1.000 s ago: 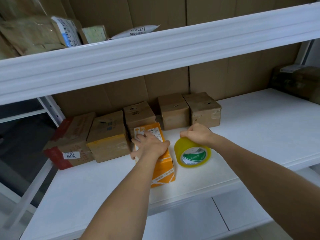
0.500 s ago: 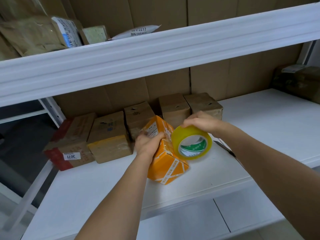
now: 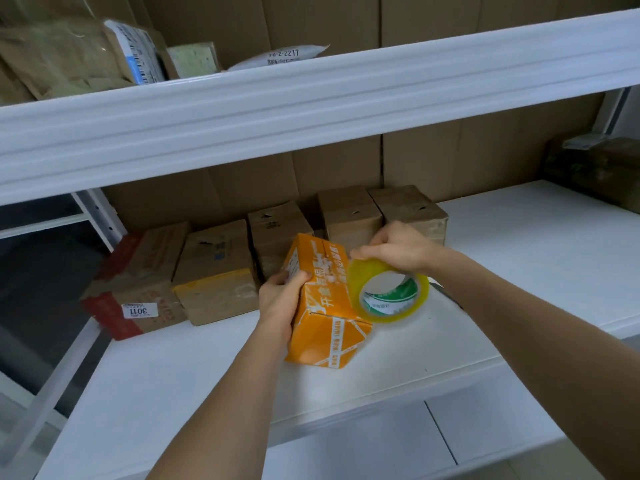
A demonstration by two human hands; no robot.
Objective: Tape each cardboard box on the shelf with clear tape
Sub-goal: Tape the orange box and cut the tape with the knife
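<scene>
Far left on the white shelf (image 3: 519, 271) there's a row of 5 brown cardboard boxes (image 3: 214, 271) pushed against the back wall; some look shiny with tape, but I can't tell for all 5. The one getting worked on is the orange box (image 3: 325, 306), out in front near the shelf edge and tilted up on 1 corner rather than lying flat.

The left hand (image 3: 278, 303) has its fingers wrapped around the box's left side, propping it at that angle. Just to the right, the right hand (image 3: 398, 249) is pinching the top of the tape roll (image 3: 388, 292), fingers closed on the rim, with the roll pressed right up against the box's right face.

So I'd call this the very start of taping this box: getting the loose end stuck down. Can't actually see a free strip of tape, it's clear after all.

Next move probably needs the left hand to keep the box steady while the roll gets pulled across the seam, keeping the strip straight.

The box itself is bright orange with white print and white strapping-style bands crossing its near end, corners looking crisp.
</scene>
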